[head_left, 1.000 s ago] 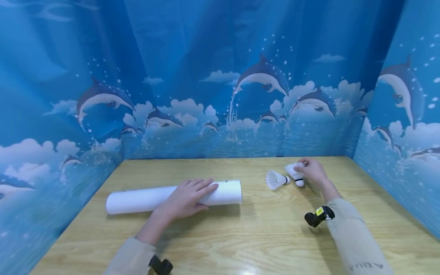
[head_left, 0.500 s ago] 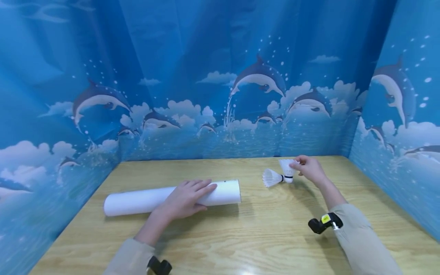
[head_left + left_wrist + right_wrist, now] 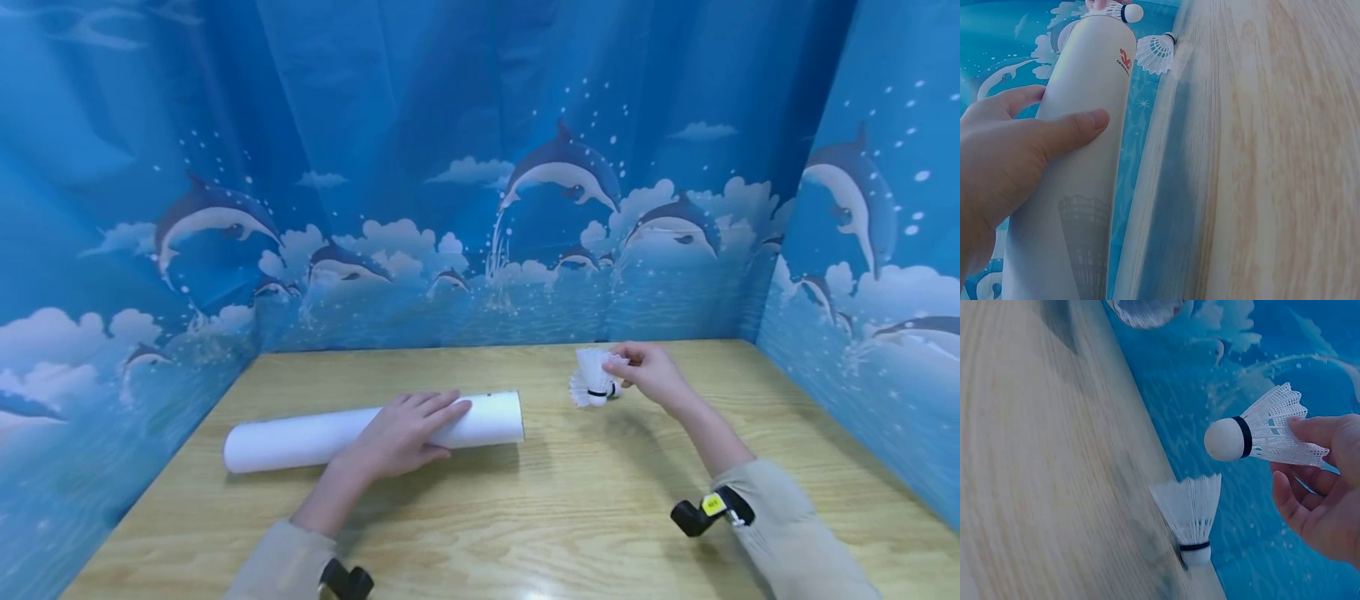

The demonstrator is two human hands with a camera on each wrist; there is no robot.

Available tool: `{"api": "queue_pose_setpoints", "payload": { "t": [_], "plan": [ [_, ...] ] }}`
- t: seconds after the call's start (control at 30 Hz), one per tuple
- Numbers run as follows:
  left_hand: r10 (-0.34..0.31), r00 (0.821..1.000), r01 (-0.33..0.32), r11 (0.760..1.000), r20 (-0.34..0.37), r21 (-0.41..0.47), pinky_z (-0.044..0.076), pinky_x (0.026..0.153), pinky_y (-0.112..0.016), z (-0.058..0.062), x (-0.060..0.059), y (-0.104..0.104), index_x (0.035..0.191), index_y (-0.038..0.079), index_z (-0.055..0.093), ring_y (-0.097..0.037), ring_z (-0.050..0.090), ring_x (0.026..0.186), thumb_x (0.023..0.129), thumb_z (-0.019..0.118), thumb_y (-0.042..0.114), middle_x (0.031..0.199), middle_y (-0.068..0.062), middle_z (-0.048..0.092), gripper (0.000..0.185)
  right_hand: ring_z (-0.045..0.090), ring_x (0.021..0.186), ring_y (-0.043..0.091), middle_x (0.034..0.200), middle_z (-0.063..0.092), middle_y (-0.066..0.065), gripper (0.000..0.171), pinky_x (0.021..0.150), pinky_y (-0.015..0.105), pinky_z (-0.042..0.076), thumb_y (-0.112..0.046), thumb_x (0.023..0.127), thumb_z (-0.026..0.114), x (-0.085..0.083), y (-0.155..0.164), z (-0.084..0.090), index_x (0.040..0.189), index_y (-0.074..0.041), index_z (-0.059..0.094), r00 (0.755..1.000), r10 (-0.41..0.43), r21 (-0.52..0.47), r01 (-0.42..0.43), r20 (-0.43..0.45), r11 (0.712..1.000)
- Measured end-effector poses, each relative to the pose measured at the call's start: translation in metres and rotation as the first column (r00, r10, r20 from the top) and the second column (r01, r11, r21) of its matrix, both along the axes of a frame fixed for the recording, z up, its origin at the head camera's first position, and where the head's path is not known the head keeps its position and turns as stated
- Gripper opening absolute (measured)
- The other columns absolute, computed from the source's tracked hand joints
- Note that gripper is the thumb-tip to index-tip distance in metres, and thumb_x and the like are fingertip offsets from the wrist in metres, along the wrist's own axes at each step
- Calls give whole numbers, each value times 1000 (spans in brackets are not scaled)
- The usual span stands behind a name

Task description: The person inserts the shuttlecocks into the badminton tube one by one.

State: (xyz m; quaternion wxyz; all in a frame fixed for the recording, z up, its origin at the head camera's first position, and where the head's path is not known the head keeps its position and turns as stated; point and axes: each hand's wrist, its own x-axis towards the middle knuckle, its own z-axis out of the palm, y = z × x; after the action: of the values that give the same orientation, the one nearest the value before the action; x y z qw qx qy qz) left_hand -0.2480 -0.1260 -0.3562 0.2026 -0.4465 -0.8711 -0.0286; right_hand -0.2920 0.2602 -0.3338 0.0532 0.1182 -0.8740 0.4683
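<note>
At the far left of the scene hangs a blue fabric backdrop printed with dolphins and clouds [image 3: 210,217], which wraps round three sides of a light wooden table with visible grain [image 3: 540,517]. On the table's left half lies a long white cardboard tube [image 3: 300,437], on its side and running roughly left to right; the left wrist view shows a small red logo and a faint grey tower drawing on its wall. The left hand [image 3: 401,433] rests on top of the tube near its right end — fingers stretched along the curve, thumb [image 3: 1075,128] pressed flat against the side, lying on it rather than wrapped round it. A beige sleeve [image 3: 288,562] covers that forearm, with a black wrist camera mount [image 3: 347,581] at its cuff.

To the right of the tube's open end, well apart from it, a white feathered shuttlecock with a black band [image 3: 1191,515] lies on the table. Directly over it, lifted clear of the wood, a second white shuttlecock with a mesh plastic skirt and round white cork [image 3: 1260,434] is pinched by its skirt between the thumb and fingertips of the right hand [image 3: 652,375] — cork pointing away from the palm. In the head view the two shuttlecocks overlap.
</note>
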Motion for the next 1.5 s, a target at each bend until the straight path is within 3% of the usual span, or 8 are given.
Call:
{"api": "queue_pose_setpoints", "payload": {
  "t": [0.2,0.47,0.6,0.83,1.13,1.37,1.5],
  "plan": [
    [4,1000,-4,1000,3,6,45,93,-46,0,0,0,140,16,42,-27,51,116,74,77,34,138,-8,46,77,59,75,14,89,63,11,24,66,33,54,-11,89,61,11,-18,-3,97,11,59,996,83,-77,-81,24,994],
    [10,1000,-10,1000,-5,14,45,93,-47,-2,-1,-1,140,17,42,-27,51,115,74,77,34,138,-8,46,78,61,78,19,93,61,14,21,73,44,54,-7,90,59,25,-37,-11,97,13,60,985,160,-150,-149,61,977],
    [11,1000,-10,1000,-20,20,45,92,-46,-2,0,-1,140,17,43,-27,52,115,73,78,34,137,-8,47,77,62,80,25,94,60,15,22,71,38,55,-6,91,57,31,-49,-15,99,14,60,984,168,-205,-152,65,967],
    [7,1000,-6,1000,-28,28,46,90,-46,-2,0,-1,139,17,43,-27,52,115,73,79,33,137,-8,48,77,63,84,19,101,58,18,27,73,32,56,-10,94,55,38,-73,-20,104,14,60,986,162,-294,-142,47,945],
    [10,1000,-9,1000,-26,24,46,91,-46,-2,-1,0,140,17,42,-27,52,116,73,78,34,137,-8,47,77,61,82,38,95,64,20,21,65,34,56,-5,92,55,43,-86,-30,106,10,59,990,129,-163,-136,-52,977],
    [-9,999,11,999,-49,47,47,90,-46,1,-3,0,140,16,43,-27,53,114,73,78,33,137,-9,47,78,61,71,21,90,66,11,14,59,27,53,-8,91,58,43,-90,-31,98,2,65,973,134,29,-131,-191,991],
    [-21,997,25,998,-69,57,47,89,-45,1,-3,0,139,15,44,-27,54,113,72,79,33,136,-9,48,77,60,76,19,91,66,8,10,60,24,51,-8,88,62,44,-92,-31,92,-2,69,969,105,56,-95,-222,994]
  ]
}}
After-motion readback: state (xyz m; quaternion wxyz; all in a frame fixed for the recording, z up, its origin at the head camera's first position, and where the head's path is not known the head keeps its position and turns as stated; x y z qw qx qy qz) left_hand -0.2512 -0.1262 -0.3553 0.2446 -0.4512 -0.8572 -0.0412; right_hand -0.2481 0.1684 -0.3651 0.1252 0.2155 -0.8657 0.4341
